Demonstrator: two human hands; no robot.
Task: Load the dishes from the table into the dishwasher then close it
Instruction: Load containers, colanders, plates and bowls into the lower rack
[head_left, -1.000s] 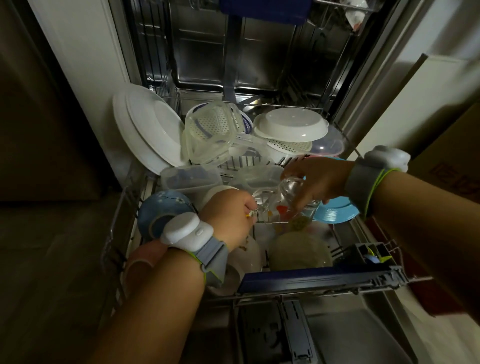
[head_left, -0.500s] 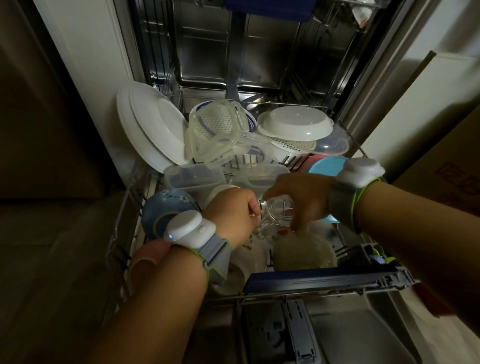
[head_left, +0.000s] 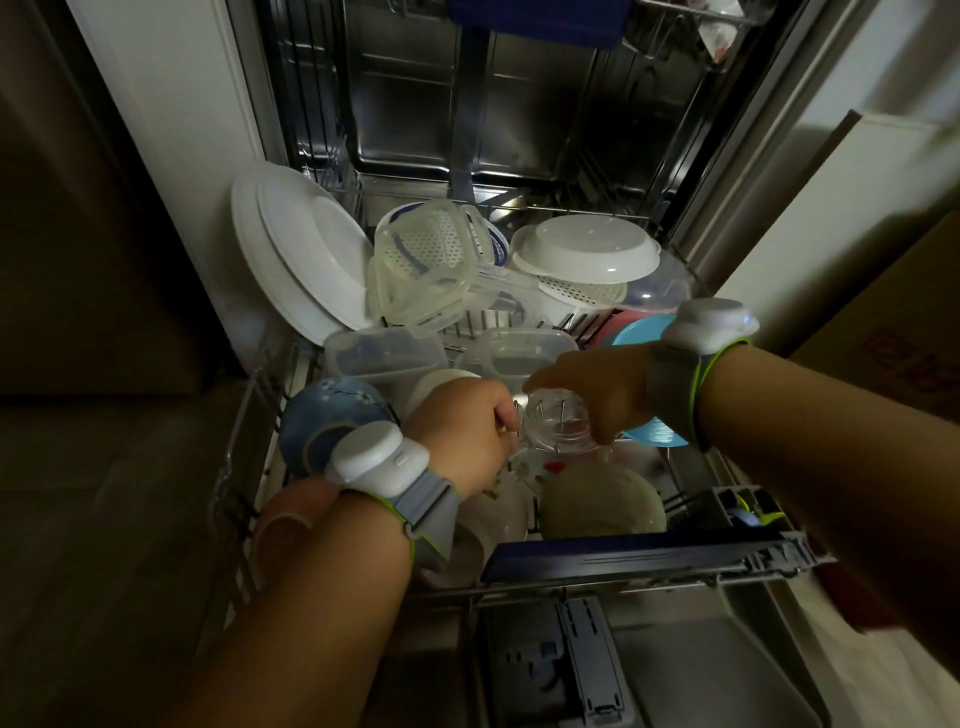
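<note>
Clear glass is sitting at the centre of the frame: an upturned tumbler in the pulled-out lower rack of the open dishwasher. The right hand is reaching in from the right, its fingers curling down over the tumbler's base and gripping it. The left hand, coming from the lower left, is curling against the glass's left side; whether it is pinching the rim or a rack tine cannot be told. White plates are leaning at the upper left, with clear plastic containers and a white colander behind the hands. A blue bowl is lying left of centre, and a light blue plate is showing under the right wrist.
</note>
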